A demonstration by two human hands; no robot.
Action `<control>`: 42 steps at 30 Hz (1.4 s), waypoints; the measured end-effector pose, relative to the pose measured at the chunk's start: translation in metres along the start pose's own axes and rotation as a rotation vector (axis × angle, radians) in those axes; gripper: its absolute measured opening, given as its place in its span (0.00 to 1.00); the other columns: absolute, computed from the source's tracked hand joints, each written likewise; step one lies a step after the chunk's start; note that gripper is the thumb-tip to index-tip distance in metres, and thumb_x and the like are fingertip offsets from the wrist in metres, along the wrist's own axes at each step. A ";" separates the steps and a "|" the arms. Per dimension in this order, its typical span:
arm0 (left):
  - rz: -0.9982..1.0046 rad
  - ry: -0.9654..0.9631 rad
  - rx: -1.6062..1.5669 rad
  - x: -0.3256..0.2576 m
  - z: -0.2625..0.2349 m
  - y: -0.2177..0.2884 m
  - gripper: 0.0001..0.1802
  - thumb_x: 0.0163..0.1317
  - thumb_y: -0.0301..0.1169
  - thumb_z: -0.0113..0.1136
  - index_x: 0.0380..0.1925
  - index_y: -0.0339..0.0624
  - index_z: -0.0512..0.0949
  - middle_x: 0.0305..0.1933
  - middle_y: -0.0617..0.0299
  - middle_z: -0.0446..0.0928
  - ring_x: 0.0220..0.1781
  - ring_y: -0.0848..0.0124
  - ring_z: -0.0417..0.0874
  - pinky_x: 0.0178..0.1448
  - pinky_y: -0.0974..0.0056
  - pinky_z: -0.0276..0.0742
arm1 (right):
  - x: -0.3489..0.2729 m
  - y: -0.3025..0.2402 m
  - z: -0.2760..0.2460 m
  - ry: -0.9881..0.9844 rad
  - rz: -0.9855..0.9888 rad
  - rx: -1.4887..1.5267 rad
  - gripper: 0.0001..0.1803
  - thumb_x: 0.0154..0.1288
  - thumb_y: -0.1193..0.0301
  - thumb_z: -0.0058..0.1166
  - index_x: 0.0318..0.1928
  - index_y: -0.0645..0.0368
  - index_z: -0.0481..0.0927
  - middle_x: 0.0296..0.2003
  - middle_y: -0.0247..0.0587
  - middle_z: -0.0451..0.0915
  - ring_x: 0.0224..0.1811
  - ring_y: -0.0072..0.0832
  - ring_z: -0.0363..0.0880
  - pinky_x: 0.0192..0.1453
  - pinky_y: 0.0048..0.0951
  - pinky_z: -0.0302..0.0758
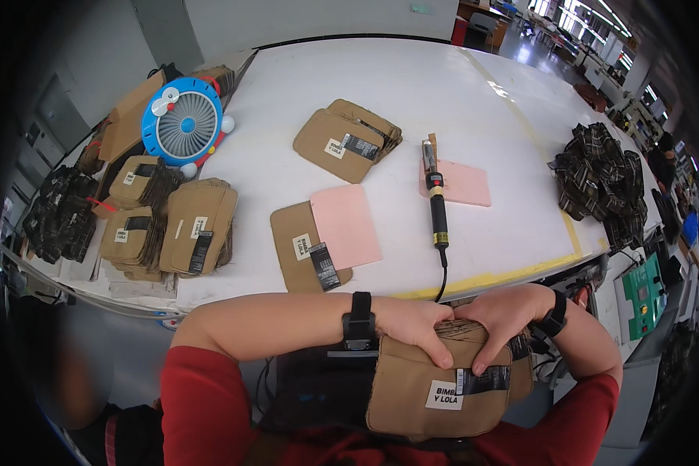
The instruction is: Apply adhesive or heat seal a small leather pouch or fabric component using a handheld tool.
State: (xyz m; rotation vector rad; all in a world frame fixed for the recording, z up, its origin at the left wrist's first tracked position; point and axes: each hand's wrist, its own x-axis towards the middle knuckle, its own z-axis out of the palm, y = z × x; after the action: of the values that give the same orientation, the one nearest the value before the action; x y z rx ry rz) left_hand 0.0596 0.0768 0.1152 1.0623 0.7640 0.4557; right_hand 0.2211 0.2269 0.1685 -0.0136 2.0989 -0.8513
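Note:
Close to my body, beyond the table's near edge, I hold a stack of tan rounded-corner fabric pieces [408, 384]. A white label and a black strip lie on its top piece. My left hand [413, 322] grips the stack's far edge, its thumb pressing on top. Beside it, my right hand [506, 314] grips the same edge with its thumb pointing inward. The fingers of both hands are hidden underneath. On the table ahead lies a labelled tan piece [286, 229], partly covered by a pink sheet [348, 225]. Farther back sits a small stack of tan pieces [314, 132].
A corded black-handled tool [438, 213] rests across a pink pad [470, 185]. At left stand tan stacks [180, 213], a blue fan [187, 124] and dark fabric [58, 213]. Plaid fabric [598, 175] is heaped at right, near a green control box [639, 295].

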 end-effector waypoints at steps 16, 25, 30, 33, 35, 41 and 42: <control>0.497 -0.050 -0.607 -0.052 0.016 -0.079 0.60 0.56 0.35 0.77 0.78 0.42 0.43 0.77 0.59 0.55 0.78 0.67 0.58 0.78 0.57 0.57 | -0.001 0.046 0.012 0.005 -0.147 0.838 0.52 0.48 0.63 0.81 0.69 0.70 0.65 0.58 0.40 0.78 0.60 0.23 0.73 0.66 0.28 0.70; 1.126 0.840 -0.946 -0.118 -0.046 -0.005 0.24 0.80 0.45 0.43 0.66 0.42 0.67 0.66 0.61 0.73 0.69 0.70 0.72 0.73 0.57 0.64 | 0.064 -0.015 -0.168 0.408 -0.351 0.927 0.53 0.48 0.62 0.80 0.70 0.70 0.63 0.58 0.44 0.79 0.57 0.27 0.80 0.64 0.29 0.76; 1.525 0.979 -0.857 -0.164 -0.126 -0.002 0.40 0.73 0.63 0.43 0.70 0.43 0.64 0.72 0.55 0.69 0.74 0.61 0.67 0.79 0.51 0.54 | 0.166 -0.049 -0.253 0.480 -0.481 0.776 0.49 0.57 0.58 0.73 0.70 0.72 0.61 0.58 0.47 0.78 0.57 0.28 0.80 0.62 0.30 0.78; 1.347 1.386 -0.771 -0.143 -0.207 -0.030 0.49 0.67 0.68 0.50 0.71 0.37 0.58 0.70 0.50 0.69 0.72 0.60 0.69 0.75 0.55 0.63 | 0.223 -0.026 -0.287 0.523 -0.449 0.678 0.45 0.62 0.58 0.69 0.69 0.74 0.61 0.59 0.51 0.77 0.55 0.31 0.82 0.60 0.30 0.79; 1.179 1.344 -0.965 -0.110 -0.218 -0.023 0.49 0.66 0.55 0.63 0.73 0.35 0.53 0.71 0.46 0.64 0.71 0.58 0.69 0.73 0.55 0.66 | 0.246 0.036 -0.298 0.722 -0.218 0.613 0.46 0.61 0.58 0.70 0.69 0.74 0.63 0.58 0.50 0.78 0.59 0.32 0.79 0.64 0.32 0.75; 0.899 2.067 -0.459 -0.065 -0.318 -0.079 0.41 0.68 0.33 0.59 0.71 0.24 0.49 0.69 0.35 0.65 0.70 0.48 0.68 0.75 0.57 0.63 | 0.297 0.051 -0.325 0.732 -0.114 0.656 0.29 0.67 0.57 0.65 0.56 0.68 0.76 0.49 0.41 0.81 0.51 0.26 0.79 0.56 0.28 0.75; 0.904 2.049 -0.401 -0.063 -0.326 -0.082 0.40 0.67 0.32 0.59 0.69 0.22 0.50 0.68 0.32 0.65 0.71 0.46 0.67 0.75 0.56 0.63 | 0.299 0.059 -0.332 0.744 -0.122 0.670 0.28 0.68 0.57 0.63 0.57 0.68 0.76 0.49 0.41 0.81 0.51 0.26 0.79 0.57 0.28 0.75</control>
State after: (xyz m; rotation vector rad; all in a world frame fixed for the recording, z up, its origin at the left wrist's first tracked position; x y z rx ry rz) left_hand -0.2271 0.1969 -0.0260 0.1161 1.7381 2.5229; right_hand -0.1915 0.3711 0.0583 0.6189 2.3584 -1.8039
